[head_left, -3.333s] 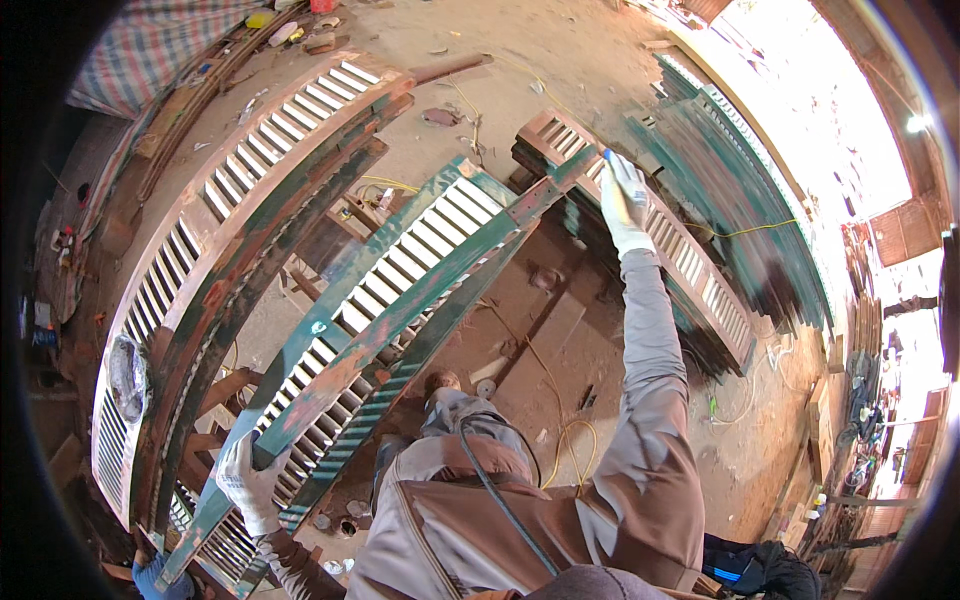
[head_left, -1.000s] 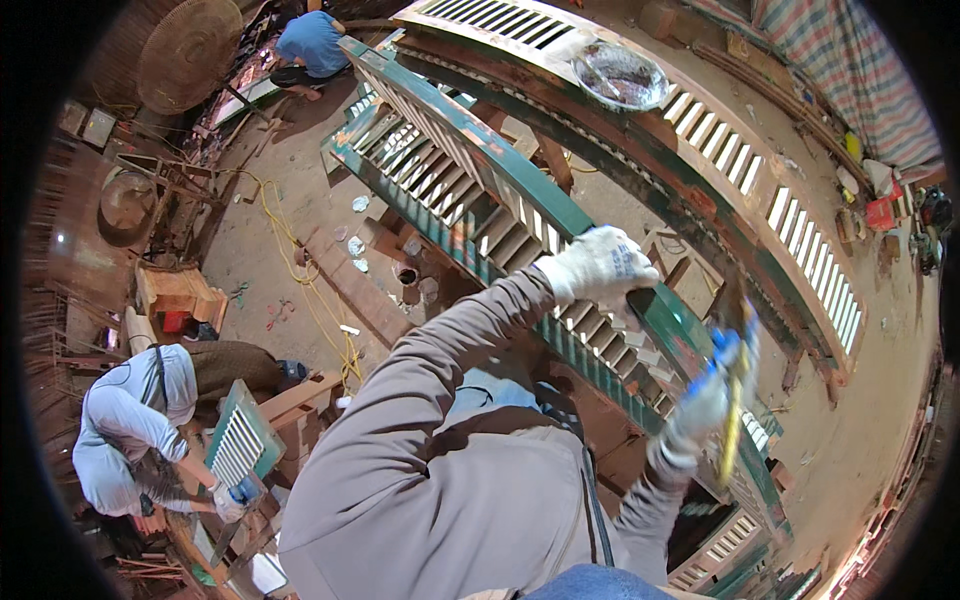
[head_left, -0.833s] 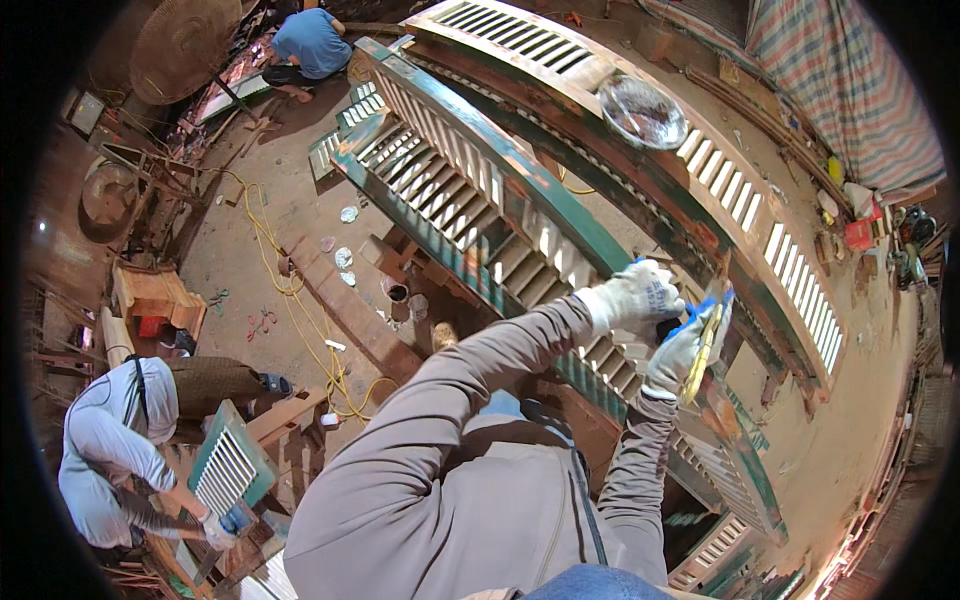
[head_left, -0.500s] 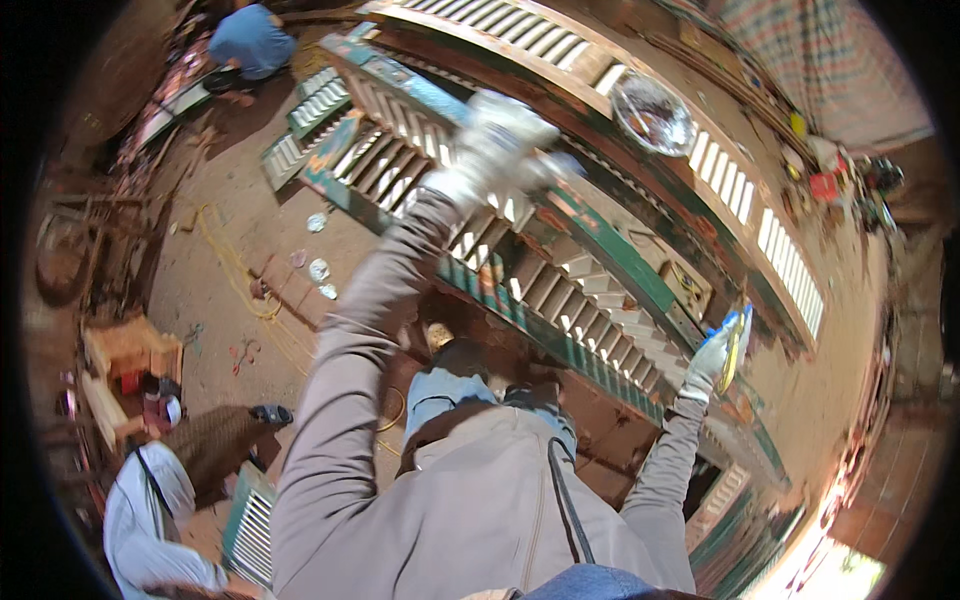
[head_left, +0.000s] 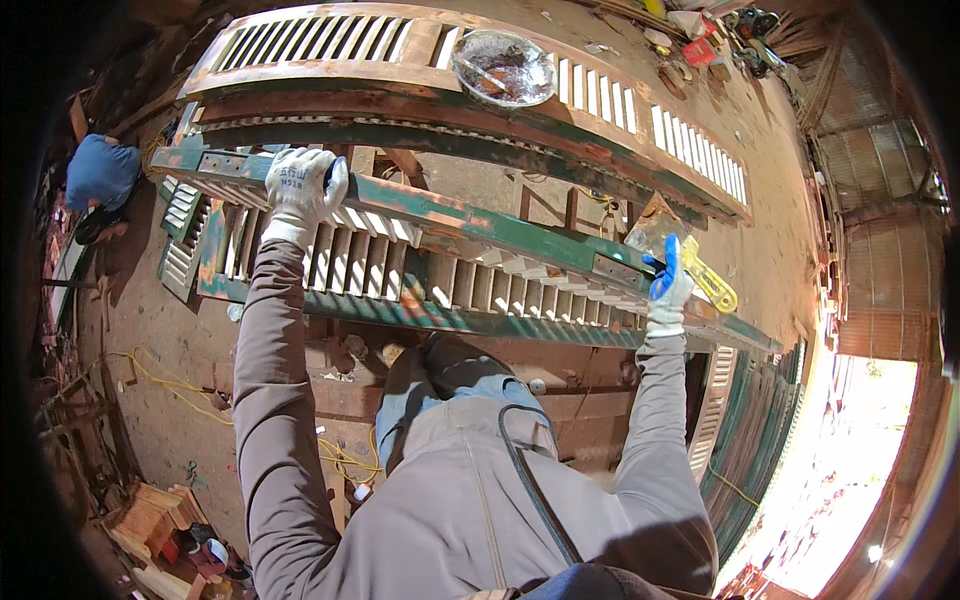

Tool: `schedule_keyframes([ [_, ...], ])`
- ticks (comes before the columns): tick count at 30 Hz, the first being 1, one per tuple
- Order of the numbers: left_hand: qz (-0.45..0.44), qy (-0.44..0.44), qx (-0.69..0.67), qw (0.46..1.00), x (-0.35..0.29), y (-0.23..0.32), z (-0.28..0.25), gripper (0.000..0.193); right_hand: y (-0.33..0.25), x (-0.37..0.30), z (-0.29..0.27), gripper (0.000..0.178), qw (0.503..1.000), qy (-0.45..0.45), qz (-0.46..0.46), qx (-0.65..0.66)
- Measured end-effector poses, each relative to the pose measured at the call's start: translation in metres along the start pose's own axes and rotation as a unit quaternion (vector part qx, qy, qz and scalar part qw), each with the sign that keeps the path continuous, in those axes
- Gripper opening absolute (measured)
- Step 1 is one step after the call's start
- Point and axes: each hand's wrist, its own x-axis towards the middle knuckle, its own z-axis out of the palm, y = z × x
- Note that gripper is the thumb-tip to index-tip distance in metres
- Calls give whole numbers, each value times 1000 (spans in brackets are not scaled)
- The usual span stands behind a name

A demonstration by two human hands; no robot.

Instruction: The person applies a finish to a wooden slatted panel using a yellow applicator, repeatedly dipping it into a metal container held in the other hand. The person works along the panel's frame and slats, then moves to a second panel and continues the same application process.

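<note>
A long green louvred shutter with worn paint lies crosswise in front of me at waist height. My left hand, in a white glove, grips its upper rail near the left end. My right hand, in a glove with a blue palm, holds a yellow-handled scraper at the shutter's right part. The scraper's blade rests near the upper rail.
A larger pale shutter lies beyond, with a round clear dish on it. More shutters are stacked at the right. A person in blue crouches at the far left. Yellow cord and wood blocks lie on the dirt floor.
My left hand has gone from beside the right hand out to the left end of the green shutter's rail and gripped it. The right hand keeps the scraper. My view has swung round.
</note>
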Motion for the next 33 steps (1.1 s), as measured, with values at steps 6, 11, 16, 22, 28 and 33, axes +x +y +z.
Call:
schedule_keyframes([
  [6, 6, -13, 16, 1000, 14, -2, 1, 21, -12, -46, 38, 32, 982, -153, -99, 46],
  [11, 15, 42, -24, 999, 11, -11, 8, 21, -79, -123, 162, 33, 947, -179, -181, -196],
  [16, -10, 2, -37, 999, 4, -8, -2, 16, -83, -137, 212, 36, 708, -293, -480, -427],
  [22, 10, 64, -90, 994, 4, -3, 4, 19, -47, -174, 228, 35, 656, -252, -447, -553],
  [28, 21, 81, -103, 991, 3, -11, 4, 23, -51, -216, 253, 30, 652, -238, -409, -592],
  [33, 3, 69, -115, 991, 4, -13, 6, 25, -65, -211, 244, 41, 706, -114, -393, -577],
])
